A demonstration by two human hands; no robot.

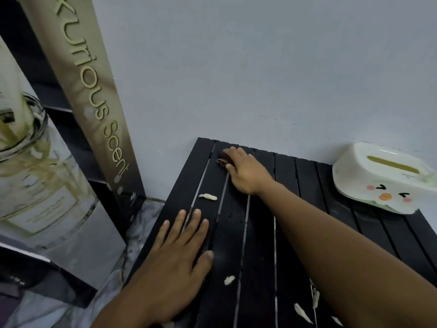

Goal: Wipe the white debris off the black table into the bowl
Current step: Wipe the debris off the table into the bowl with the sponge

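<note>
The black slatted table [260, 233] carries several white scraps of debris: one [208, 197] near its left edge, one [229, 280] in the middle front, more [302, 313] at the bottom. My right hand [246, 171] reaches to the far left corner and presses on a small dark brown cloth [223, 158], fingers curled over it. My left hand [175, 254] lies flat on the table's left front part, fingers spread, holding nothing. No bowl is visible.
A white tissue box with a cartoon face [385, 178] sits at the table's far right. A tall "Luxurious Scent" display board [87, 110] stands to the left by the grey wall. Marble floor [142, 228] shows beside the table's left edge.
</note>
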